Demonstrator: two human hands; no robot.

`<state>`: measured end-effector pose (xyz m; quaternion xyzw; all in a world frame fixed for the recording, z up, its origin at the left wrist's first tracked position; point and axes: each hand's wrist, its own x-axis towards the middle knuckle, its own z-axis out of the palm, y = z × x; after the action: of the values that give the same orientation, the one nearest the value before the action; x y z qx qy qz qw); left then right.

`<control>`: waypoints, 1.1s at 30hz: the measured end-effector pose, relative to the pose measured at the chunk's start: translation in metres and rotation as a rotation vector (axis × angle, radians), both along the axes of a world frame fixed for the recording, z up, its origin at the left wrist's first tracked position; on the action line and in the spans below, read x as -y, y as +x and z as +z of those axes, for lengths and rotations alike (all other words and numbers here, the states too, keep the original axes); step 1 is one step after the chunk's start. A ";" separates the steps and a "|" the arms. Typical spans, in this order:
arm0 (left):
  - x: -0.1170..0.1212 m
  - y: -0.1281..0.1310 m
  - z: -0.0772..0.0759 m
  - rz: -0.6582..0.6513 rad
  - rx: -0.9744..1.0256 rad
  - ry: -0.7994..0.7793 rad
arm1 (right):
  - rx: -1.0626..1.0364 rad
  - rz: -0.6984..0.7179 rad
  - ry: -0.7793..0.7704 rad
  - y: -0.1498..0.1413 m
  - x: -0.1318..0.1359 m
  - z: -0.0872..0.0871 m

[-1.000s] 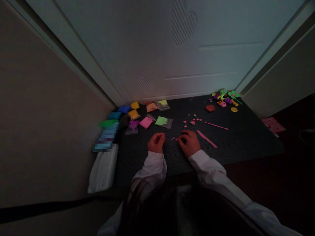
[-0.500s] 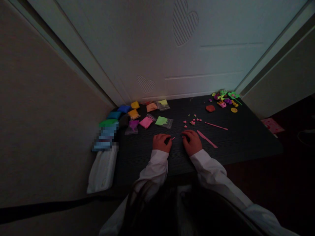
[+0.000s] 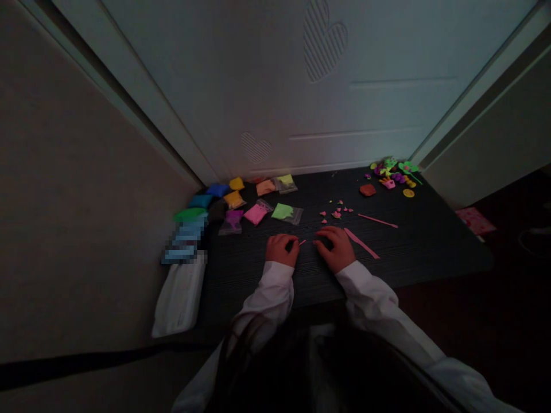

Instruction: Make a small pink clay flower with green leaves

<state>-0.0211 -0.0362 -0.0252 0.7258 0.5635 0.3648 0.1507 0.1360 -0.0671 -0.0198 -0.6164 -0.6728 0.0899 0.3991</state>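
My left hand (image 3: 280, 250) rests at the dark table's front middle, thumb and forefinger pinched on a thin pink strip of clay (image 3: 302, 242) that pokes out to the right. A short gap away, my right hand (image 3: 336, 248) has its thumb and forefinger apart, with nothing visible between them. Beside the right hand lies a pink plastic clay knife (image 3: 361, 244). Behind it is a thin pink modelling stick (image 3: 377, 221). Several tiny pink clay flowers (image 3: 337, 214) with green bits are scattered just beyond the right hand.
Bags of coloured clay line the left and back, among them a green bag (image 3: 283, 211) and a pink bag (image 3: 256, 214). A white packet (image 3: 178, 298) lies at the left edge. A red clay lump (image 3: 367, 190) and finished clay pieces (image 3: 390, 172) sit at the back right.
My right hand has shifted slightly left, its thumb and forefinger spreading wider apart. My left hand keeps its pinch on the pink strip, nearly in place.
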 end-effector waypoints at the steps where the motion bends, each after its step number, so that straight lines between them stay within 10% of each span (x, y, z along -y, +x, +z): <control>1: 0.000 0.000 0.000 -0.008 -0.002 -0.003 | 0.021 -0.013 -0.008 0.000 0.000 -0.001; 17: 0.005 0.005 -0.002 -0.082 -0.142 0.073 | -0.097 -0.073 0.025 0.005 0.001 0.002; 24: 0.005 0.007 -0.006 0.072 -0.188 0.005 | 0.257 -0.449 -0.019 0.044 0.022 0.000; 33: 0.003 0.007 -0.005 0.039 -0.170 -0.024 | 0.278 -0.298 -0.144 0.059 0.018 0.001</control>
<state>-0.0144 -0.0395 -0.0306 0.7411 0.5927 0.2978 0.1037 0.1948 -0.0846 -0.0192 -0.7425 -0.6147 -0.0080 0.2661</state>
